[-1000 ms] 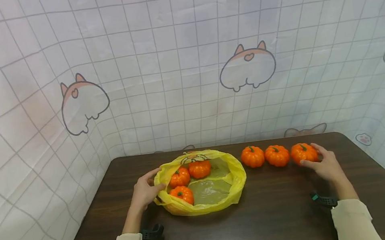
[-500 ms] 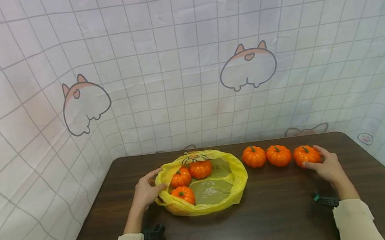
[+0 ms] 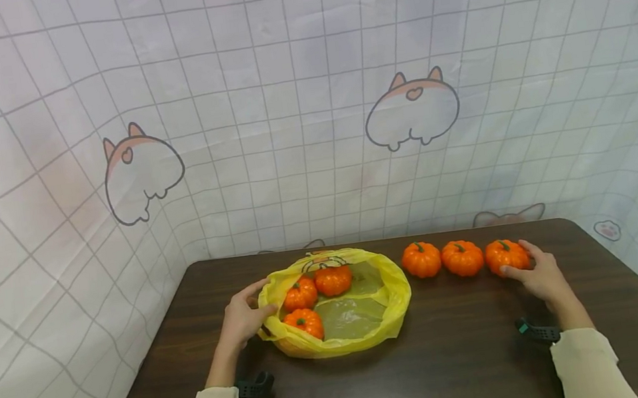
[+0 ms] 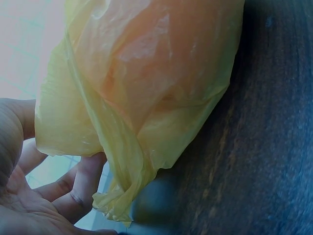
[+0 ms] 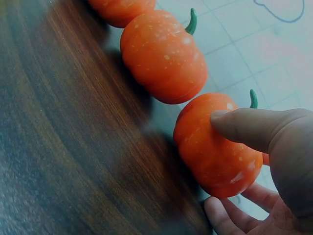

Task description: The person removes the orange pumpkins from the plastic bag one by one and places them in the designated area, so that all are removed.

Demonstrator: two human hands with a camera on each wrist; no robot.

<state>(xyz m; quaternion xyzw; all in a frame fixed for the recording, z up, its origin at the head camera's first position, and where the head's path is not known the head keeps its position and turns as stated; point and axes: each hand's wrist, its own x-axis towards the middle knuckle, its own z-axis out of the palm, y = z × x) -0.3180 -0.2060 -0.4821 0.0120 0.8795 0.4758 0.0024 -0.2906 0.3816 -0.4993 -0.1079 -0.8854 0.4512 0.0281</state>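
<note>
My left hand (image 3: 242,316) holds the left rim of a yellow plastic bag (image 3: 394,293), its thumb over the edge and its fingers outside. The bag stands with its mouth wide open. Inside, toward the left, lie three small orange pumpkins (image 3: 305,322). In the left wrist view, the bag's thin film (image 4: 161,73) fills the middle and a twisted corner hangs by my fingers. On the right, my right hand (image 3: 543,273) grips the end pumpkin (image 5: 210,147) of a row, thumb on the near side and fingers around the far side. That pumpkin is upright, its green stem up.
Left of the gripped pumpkin, two more pumpkins (image 3: 462,258) (image 3: 421,260) sit close together near the far edge of the dark wooden table (image 3: 427,373). A white gridded cloth (image 3: 297,128) with cartoon animals hangs behind and along both sides.
The gripped pumpkin edges slightly right, then a touch back toward its neighbour, with my right hand around it. My left hand and the bag keep their place.
</note>
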